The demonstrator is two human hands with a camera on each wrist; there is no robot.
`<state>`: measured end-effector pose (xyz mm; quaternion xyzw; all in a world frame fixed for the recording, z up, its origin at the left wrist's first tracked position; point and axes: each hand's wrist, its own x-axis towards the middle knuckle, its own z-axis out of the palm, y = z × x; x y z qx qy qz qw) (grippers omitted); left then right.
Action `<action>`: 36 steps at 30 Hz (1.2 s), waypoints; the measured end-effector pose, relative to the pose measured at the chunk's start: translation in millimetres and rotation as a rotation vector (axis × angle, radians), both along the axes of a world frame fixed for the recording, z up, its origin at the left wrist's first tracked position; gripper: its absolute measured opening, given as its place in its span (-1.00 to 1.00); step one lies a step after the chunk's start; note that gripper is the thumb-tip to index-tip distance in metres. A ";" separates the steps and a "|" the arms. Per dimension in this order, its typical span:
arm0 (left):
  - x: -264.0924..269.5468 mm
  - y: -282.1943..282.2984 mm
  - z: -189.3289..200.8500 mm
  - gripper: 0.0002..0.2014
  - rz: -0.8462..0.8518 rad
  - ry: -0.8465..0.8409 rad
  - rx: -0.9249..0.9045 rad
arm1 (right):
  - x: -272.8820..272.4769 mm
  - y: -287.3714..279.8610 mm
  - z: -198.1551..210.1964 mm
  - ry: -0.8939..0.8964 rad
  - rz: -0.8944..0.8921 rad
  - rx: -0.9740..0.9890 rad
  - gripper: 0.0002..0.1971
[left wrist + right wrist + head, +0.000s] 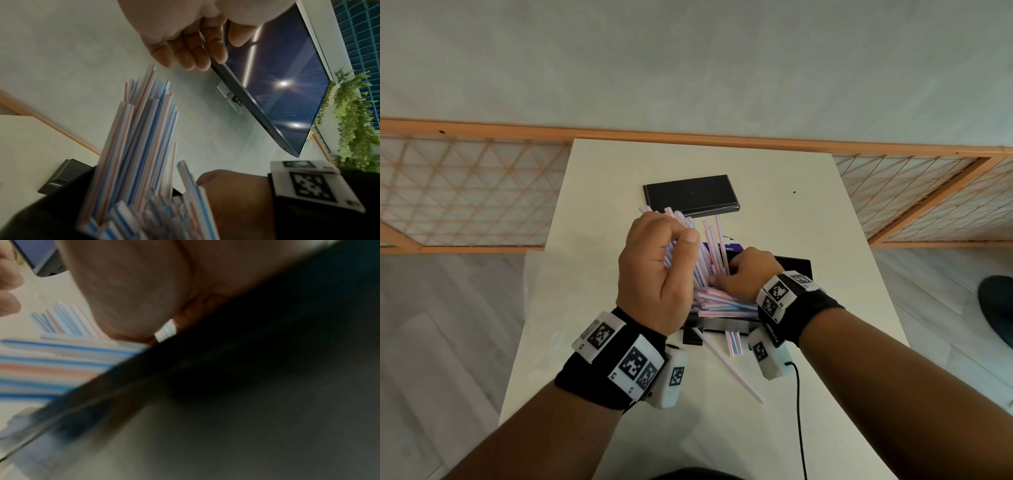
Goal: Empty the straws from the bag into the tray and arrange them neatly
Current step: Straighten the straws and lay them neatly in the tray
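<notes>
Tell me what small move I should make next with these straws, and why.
Probably lower the fanned bunch at your left hand flat into the tray, parallel to the straws under your right hand: it stands tilted while those lie level.
</notes>
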<state>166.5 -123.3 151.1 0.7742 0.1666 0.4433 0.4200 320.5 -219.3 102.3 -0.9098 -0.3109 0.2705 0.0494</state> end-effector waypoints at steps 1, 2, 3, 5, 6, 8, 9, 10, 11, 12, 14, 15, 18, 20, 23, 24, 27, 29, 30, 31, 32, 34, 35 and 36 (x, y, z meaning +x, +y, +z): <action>0.0 -0.4 -0.5 -0.69 -0.004 0.001 -0.005 | 0.5 3.0 -0.2 0.002 0.001 -0.017 -0.57; -0.2 -0.9 -1.0 -0.69 -0.008 0.004 -0.011 | 1.1 5.5 -0.1 0.002 0.001 -0.031 -0.61; -0.3 -1.2 -1.5 -0.69 -0.009 0.007 -0.014 | 1.4 7.6 -0.1 0.002 0.001 -0.042 -0.64; -0.2 -1.6 -1.8 -0.70 -0.010 0.013 -0.020 | 0.0 10.9 1.3 -0.017 0.014 -0.064 -0.68; 0.1 -1.6 -1.7 -0.70 -0.011 0.015 -0.023 | -1.6 12.0 2.6 -0.035 0.028 -0.077 -0.68; 1.3 -1.6 -1.8 -0.69 -0.014 0.018 -0.029 | -4.9 14.1 4.5 -0.072 0.057 -0.090 -0.72; 1.9 -1.5 -2.2 -0.68 -0.017 0.020 -0.031 | -6.0 14.1 5.0 -0.080 0.054 -0.078 -0.75; 2.5 -1.3 -3.1 -0.68 -0.020 0.023 -0.033 | -6.8 13.5 6.2 -0.076 0.038 -0.062 -0.78; 3.1 -1.0 -4.2 -0.68 -0.022 0.026 -0.037 | -7.5 12.5 7.4 -0.070 0.022 -0.041 -0.80; 3.3 -0.7 -5.4 -0.67 -0.024 0.030 -0.041 | -8.2 11.2 8.4 -0.069 0.014 -0.016 -0.81; 3.7 -0.3 -7.3 -0.68 -0.024 0.037 -0.043 | -8.9 8.6 10.4 -0.072 0.011 0.036 -0.83; 3.8 -0.4 -7.7 -0.69 -0.023 0.040 -0.041 | -9.1 7.8 11.3 -0.069 0.007 0.054 -0.84; 3.8 -0.8 -7.2 -0.68 -0.020 0.041 -0.030 | -9.2 9.1 12.8 -0.042 0.020 0.043 -0.79; 4.2 -0.7 -6.6 -0.67 -0.023 0.037 -0.023 | -9.4 11.3 12.7 -0.046 0.056 0.008 -0.75; 4.4 -0.8 -5.5 -0.66 -0.027 0.035 -0.014 | -11.1 12.5 12.4 -0.048 0.066 0.010 -0.79; 4.2 -0.8 -5.3 -0.66 -0.025 0.035 -0.011 | -11.6 12.1 11.2 -0.043 0.063 0.022 -0.83; 4.4 -0.6 -6.0 -0.67 -0.020 0.032 -0.008 | -13.1 10.8 10.5 -0.028 0.045 0.068 -0.96; 4.8 0.0 -7.6 -0.67 -0.017 0.032 -0.015 | -13.4 10.4 10.3 -0.029 0.041 0.078 -0.86; 5.2 0.1 -8.1 -0.67 -0.015 0.033 -0.016 | -13.8 10.5 10.0 -0.032 0.046 0.079 -0.80; 5.2 0.2 -8.3 -0.68 -0.013 0.034 -0.014 | -14.5 10.5 9.9 -0.035 0.049 0.078 -0.78; 5.2 0.3 -8.3 -0.68 -0.012 0.035 -0.011 | -14.9 10.4 9.8 -0.038 0.059 0.075 -0.81; 4.6 0.4 -7.8 -0.69 -0.010 0.037 -0.002 | -15.4 9.9 11.7 -0.035 0.080 0.082 -0.90; 4.5 0.5 -7.2 -0.70 -0.008 0.035 0.004 | -14.9 9.4 14.1 -0.028 0.082 0.097 -0.94; 4.5 0.6 -6.7 -0.70 -0.007 0.033 0.009 | -13.7 8.3 16.5 -0.015 0.079 0.126 -0.97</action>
